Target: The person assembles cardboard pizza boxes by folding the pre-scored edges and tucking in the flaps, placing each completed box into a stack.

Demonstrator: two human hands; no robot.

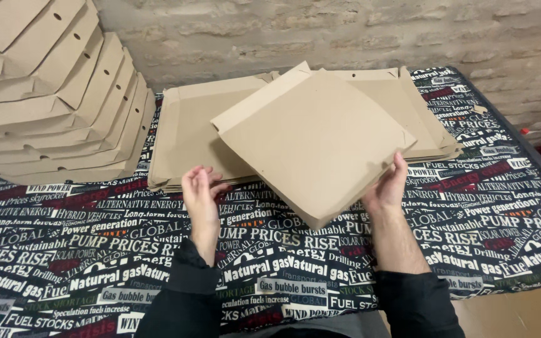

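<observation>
Sleeves: dark cuffs at the bottom edge, both forearms reaching up over the table.
Table cover point(82, 263): a cloth printed all over with newspaper-style headlines in white, black, grey, red and orange blocks; it covers the whole surface.
Left hand point(199, 191): open, fingers loosely spread and slightly curled, holding nothing; its fingertips are just beside the front edge of the flat stack, and whether they touch it cannot be told.
Right hand point(388, 188): closed in a pinch on the right front edge of the folded box, thumb on top, fingers underneath.
Folded box point(313, 141): plain brown cardboard, square, turned so one corner points toward the person; it is lifted off the cloth and tilted, overlapping the flat stack behind it, with a narrow side wall folded along its upper left edge.
Flat stack point(186, 134): unfolded brown cardboard blanks lying in a low pile on the cloth, spreading left and right behind the folded box; no print shows on them.
Finished boxes point(51, 94): a leaning, fanned pile of assembled brown boxes at far left, small round holes in their side walls; contents cannot be seen.
Wall point(345, 31): rough pale brick behind the table.
</observation>
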